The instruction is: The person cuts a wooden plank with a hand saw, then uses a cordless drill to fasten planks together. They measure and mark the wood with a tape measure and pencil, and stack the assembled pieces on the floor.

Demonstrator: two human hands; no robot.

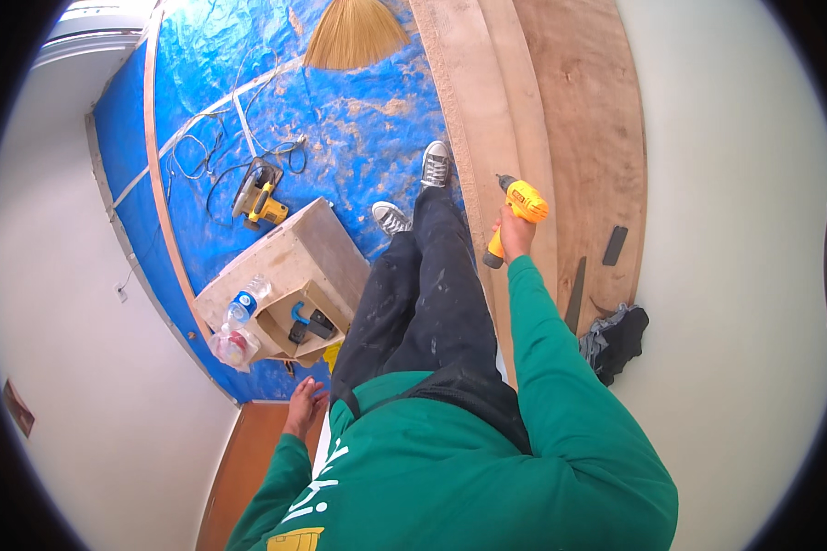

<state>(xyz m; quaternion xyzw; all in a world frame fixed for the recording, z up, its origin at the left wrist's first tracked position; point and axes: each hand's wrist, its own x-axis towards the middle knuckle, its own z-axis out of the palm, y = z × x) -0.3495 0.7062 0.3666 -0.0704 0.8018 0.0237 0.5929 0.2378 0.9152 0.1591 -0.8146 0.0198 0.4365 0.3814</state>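
Note:
My right hand (513, 234) grips the handle of a yellow power drill (519, 204), its nose pointing up-left over the long wooden boards (487, 110). The green sleeve of that arm runs down to my chest. My left hand (303, 404) hangs loose at my side with fingers apart and nothing in it, just below a small wooden box-shaped stand (308, 257). I stand in dark trousers and grey sneakers (435, 163) on a blue tarp (349, 119).
A yellow circular saw (259, 197) with coiled cables lies on the tarp. A water bottle (242, 305) and a plastic bag (232, 347) rest by the stand. A straw broom (354, 35) lies at the top. A dark cloth (616, 340) and flat dark pieces (615, 245) sit on the plywood.

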